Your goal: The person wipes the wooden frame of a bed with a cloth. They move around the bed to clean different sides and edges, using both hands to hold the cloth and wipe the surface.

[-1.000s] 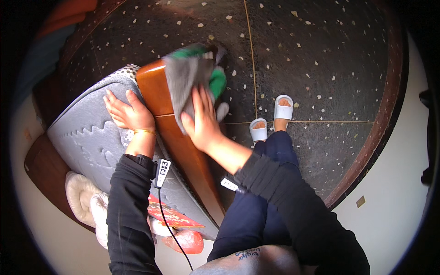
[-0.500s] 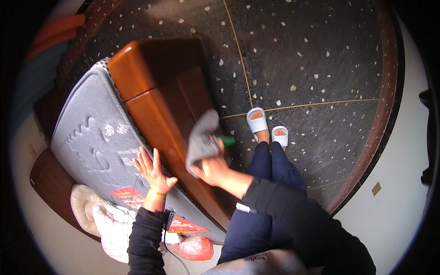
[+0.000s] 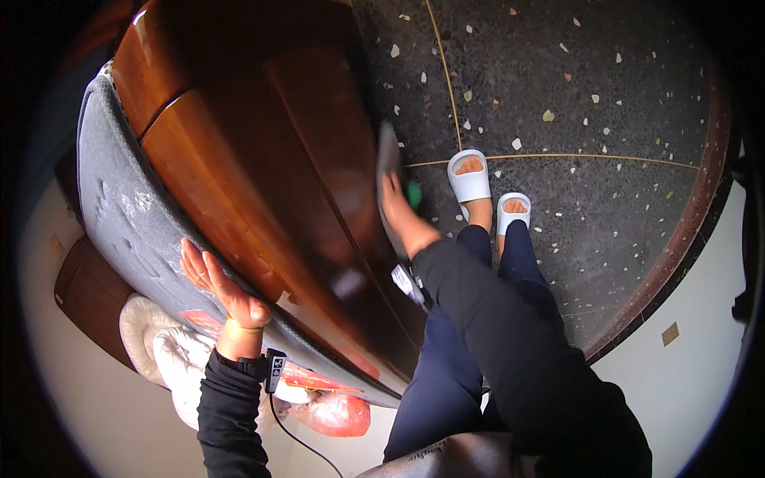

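Note:
My right hand [image 3: 404,213] is closed on a grey cloth [image 3: 387,147]. The cloth is at the lower edge of the brown wooden bed frame [image 3: 247,143], seen edge-on and blurred. A small green piece [image 3: 413,193] shows beside my fingers; its kind I cannot make out. Over the edge of the grey mattress [image 3: 119,187] my left hand [image 3: 226,288] is open, fingers stretched out and holding nothing. Whether it touches the mattress I cannot tell.
My feet in white slippers [image 3: 468,179] stand on the dark speckled floor [image 3: 606,231]. White bedding [image 3: 171,358] and a red plastic bag [image 3: 331,414] lie by the mattress. A cable [image 3: 299,442] hangs from my left wrist. A pale wall [image 3: 677,382] curves along the right.
The bed frame's side fills more of the picture. My right hand has carried the grey cloth from near the frame's upper rail toward its lower edge. My left hand stays open by the mattress.

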A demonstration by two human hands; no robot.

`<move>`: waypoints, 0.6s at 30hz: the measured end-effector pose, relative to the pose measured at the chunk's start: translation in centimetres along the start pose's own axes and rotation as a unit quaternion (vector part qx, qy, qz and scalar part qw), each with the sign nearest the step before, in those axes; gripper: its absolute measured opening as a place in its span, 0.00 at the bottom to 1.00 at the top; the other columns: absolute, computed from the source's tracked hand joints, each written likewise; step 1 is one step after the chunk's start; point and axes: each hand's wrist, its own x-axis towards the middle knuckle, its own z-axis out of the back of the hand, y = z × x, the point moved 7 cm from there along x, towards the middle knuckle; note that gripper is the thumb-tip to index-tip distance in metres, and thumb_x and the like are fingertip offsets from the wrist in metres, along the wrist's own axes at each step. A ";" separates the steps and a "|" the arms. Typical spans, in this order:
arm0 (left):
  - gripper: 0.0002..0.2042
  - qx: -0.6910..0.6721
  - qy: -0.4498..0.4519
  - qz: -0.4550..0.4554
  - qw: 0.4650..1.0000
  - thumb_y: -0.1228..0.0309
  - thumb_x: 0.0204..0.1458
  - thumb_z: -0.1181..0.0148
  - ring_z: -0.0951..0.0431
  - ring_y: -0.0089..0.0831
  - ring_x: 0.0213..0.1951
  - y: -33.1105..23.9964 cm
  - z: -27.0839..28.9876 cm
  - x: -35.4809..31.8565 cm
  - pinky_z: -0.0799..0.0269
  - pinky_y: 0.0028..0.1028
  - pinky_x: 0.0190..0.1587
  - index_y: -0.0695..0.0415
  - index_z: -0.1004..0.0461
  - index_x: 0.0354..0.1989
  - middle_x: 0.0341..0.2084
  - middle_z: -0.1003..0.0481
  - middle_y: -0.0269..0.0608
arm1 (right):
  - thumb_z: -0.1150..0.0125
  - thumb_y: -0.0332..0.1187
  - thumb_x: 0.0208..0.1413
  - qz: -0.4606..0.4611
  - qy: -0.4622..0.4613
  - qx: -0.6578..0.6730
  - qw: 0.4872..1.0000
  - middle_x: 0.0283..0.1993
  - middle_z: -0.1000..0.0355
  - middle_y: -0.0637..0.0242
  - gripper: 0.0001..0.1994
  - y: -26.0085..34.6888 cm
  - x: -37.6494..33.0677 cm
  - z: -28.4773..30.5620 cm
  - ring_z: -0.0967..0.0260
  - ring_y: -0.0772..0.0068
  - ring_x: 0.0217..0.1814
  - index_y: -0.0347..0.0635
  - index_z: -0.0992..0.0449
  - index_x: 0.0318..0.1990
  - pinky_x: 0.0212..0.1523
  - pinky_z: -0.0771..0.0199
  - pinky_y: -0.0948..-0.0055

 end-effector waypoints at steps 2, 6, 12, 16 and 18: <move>0.43 0.000 -0.001 0.009 1.000 0.35 0.52 0.71 0.57 0.51 0.68 0.0 0.0 0.0 0.71 0.46 0.66 0.59 0.51 0.66 0.66 0.55 0.60 | 0.62 0.55 0.59 -0.119 0.015 0.023 0.993 0.70 0.57 0.49 0.35 -7.1 -5.2 -0.1 0.61 0.50 0.72 0.38 0.51 0.66 0.69 0.59 0.62; 0.46 0.014 -0.002 0.035 0.999 0.32 0.50 0.72 0.57 0.50 0.68 0.1 -0.1 -0.1 0.74 0.45 0.66 0.61 0.48 0.65 0.65 0.53 0.60 | 0.63 0.57 0.59 -0.249 -0.011 0.064 0.966 0.71 0.59 0.49 0.36 -9.1 -12.8 -2.3 0.63 0.49 0.72 0.40 0.52 0.67 0.69 0.61 0.58; 0.46 0.022 -0.020 0.057 0.998 0.32 0.49 0.71 0.54 0.46 0.67 -0.2 0.0 0.4 0.73 0.42 0.66 0.61 0.47 0.65 0.65 0.50 0.57 | 0.64 0.60 0.57 -0.001 -0.045 -0.047 0.998 0.71 0.62 0.47 0.37 11.3 -10.2 -4.6 0.66 0.43 0.72 0.45 0.53 0.67 0.68 0.64 0.50; 0.45 0.032 -0.033 0.047 0.998 0.33 0.50 0.72 0.53 0.44 0.67 -0.3 0.0 0.5 0.72 0.41 0.66 0.61 0.46 0.64 0.65 0.49 0.55 | 0.62 0.55 0.59 0.166 -0.035 -0.046 0.984 0.70 0.59 0.44 0.34 23.6 -3.3 -4.3 0.63 0.41 0.71 0.40 0.51 0.66 0.68 0.61 0.55; 0.45 0.025 -0.043 0.041 0.998 0.33 0.50 0.72 0.53 0.44 0.67 -0.3 0.0 0.4 0.72 0.41 0.66 0.61 0.46 0.64 0.65 0.49 0.55 | 0.60 0.51 0.61 0.235 -0.020 -0.045 0.971 0.69 0.58 0.43 0.32 24.9 -2.0 -3.7 0.62 0.42 0.71 0.37 0.49 0.65 0.68 0.59 0.59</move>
